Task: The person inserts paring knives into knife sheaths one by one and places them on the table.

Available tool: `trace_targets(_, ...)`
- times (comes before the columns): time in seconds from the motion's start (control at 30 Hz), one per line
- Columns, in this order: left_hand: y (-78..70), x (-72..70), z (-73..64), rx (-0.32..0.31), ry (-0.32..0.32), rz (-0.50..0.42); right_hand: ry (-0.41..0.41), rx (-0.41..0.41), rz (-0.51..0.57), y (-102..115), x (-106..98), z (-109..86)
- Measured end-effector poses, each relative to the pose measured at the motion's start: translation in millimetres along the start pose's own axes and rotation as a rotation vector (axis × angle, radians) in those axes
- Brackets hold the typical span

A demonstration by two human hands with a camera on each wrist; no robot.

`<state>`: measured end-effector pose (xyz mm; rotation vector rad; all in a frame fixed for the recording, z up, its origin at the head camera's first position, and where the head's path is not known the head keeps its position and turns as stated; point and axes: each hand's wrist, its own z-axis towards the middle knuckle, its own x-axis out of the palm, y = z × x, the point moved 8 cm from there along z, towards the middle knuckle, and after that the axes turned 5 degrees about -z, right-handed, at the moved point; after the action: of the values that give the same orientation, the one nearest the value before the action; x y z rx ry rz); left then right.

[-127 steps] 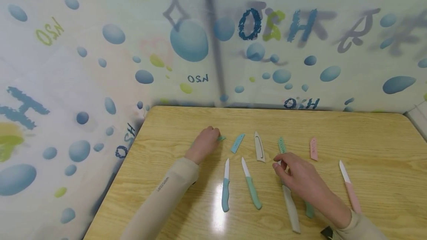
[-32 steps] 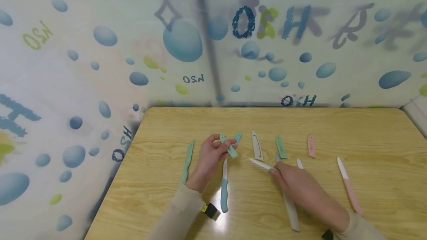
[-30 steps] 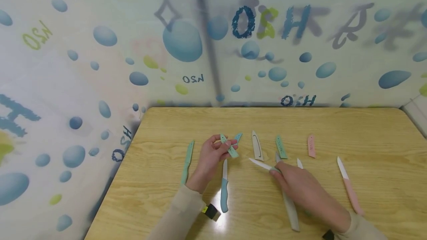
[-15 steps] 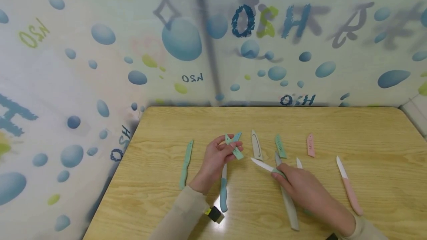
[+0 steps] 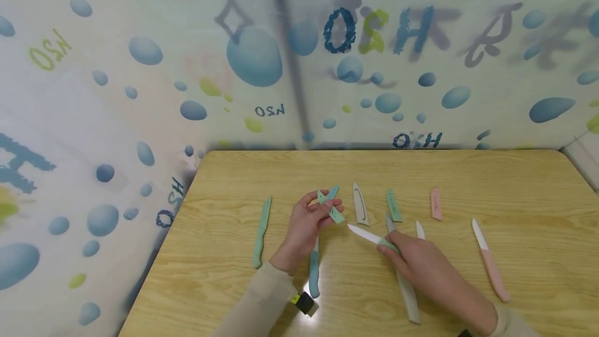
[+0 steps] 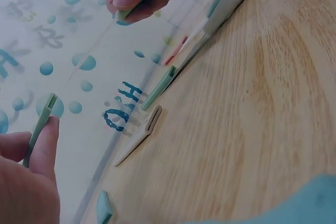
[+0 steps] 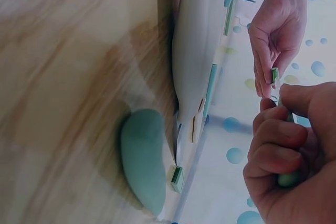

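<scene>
My left hand [image 5: 301, 225] pinches a light green blade sheath [image 5: 335, 215] between thumb and fingers, above the table. In the left wrist view the slot end of the sheath [image 6: 48, 106] points up toward the knife. My right hand [image 5: 421, 259] grips a green-handled paring knife [image 5: 367, 234], its white blade aimed left at the sheath with a small gap between them. Fingers curl round its handle [image 7: 289, 178] in the right wrist view. Beneath the right hand lie a beige-handled knife [image 5: 407, 295] and a second green-handled knife [image 5: 420, 230], mostly hidden from above.
A blue knife [image 5: 314, 274] and blue sheath [image 5: 334, 191] lie by the left hand. Farther left is a sheathed green knife [image 5: 262, 233]. Beige [image 5: 360, 204], green [image 5: 393, 206] and pink [image 5: 436, 204] sheaths lie behind; a pink knife [image 5: 489, 261] is right.
The left hand has lifted the green sheath from the table and brought it right. The right hand has picked up the green-handled knife from beside the blue one. Lately the sheath has edged nearer the blade.
</scene>
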<state>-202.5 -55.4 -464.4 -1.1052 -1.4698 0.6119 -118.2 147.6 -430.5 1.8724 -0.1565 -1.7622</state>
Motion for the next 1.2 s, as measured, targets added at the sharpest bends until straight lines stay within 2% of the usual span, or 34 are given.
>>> trace_targets(0.53, 0.9, 5.2, -2.5, 0.061, 0.002, 0.042, 0.015, 0.003, 0.036, 5.1, 4.1, 2.6)
trace_targets(1.2, 7.7, 4.7, -4.2, 0.054, -0.015, 0.055, -0.014, 0.044, 0.052, 9.7, 8.0, 5.4)
